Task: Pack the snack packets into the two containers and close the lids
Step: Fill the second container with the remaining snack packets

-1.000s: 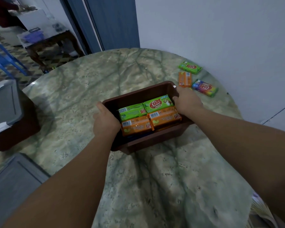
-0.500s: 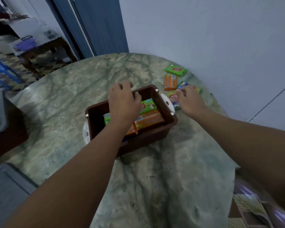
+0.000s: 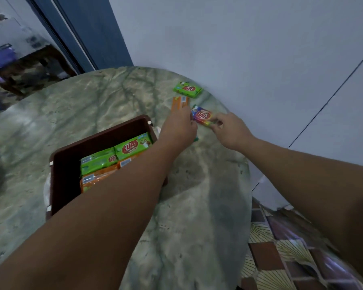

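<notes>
My left hand [image 3: 179, 127] left the brown plastic container [image 3: 65, 164], now fingers down over the orange packet [image 3: 179, 102]. Right hand [image 3: 228, 130] pinches the multicoloured snack packet [image 3: 201, 116] between both hands.

Round green-veined marble table [image 3: 117, 105] carrying a brown container [image 3: 65, 172] at the near left, and by the far wall edge a green packet [image 3: 188, 90], an orange packet [image 3: 179, 102] and a rainbow-coloured packet [image 3: 202, 116] lying close together.
</notes>
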Motion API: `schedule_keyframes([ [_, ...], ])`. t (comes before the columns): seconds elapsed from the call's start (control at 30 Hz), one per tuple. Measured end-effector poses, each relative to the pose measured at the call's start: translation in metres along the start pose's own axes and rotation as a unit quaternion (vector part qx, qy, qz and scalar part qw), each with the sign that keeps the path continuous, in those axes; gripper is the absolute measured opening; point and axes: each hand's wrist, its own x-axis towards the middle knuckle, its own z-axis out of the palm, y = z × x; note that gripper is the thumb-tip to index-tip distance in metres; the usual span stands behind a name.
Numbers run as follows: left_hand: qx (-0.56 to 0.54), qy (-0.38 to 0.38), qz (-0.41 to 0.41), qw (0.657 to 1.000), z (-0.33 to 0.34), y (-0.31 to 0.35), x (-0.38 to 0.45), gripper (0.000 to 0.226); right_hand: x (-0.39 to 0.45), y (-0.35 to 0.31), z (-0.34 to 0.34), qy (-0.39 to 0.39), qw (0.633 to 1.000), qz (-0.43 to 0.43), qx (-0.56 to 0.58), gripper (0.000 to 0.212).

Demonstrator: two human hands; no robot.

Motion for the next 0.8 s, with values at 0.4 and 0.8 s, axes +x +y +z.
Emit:
schedule_keyframes([
  [0.4,0.006,-0.079,-0.216,0.973,0.058,-0.021,0.033,0.043,0.023,0.012,0.002,-0.06,0.996,-0.023,-0.057,0.044],
  [0.8,-0.073,-0.062,-0.354,0.93,0.077,-0.032,0.05,0.082,0.034,0.011,0.011,-0.075,0.994,-0.028,-0.079,0.047],
])
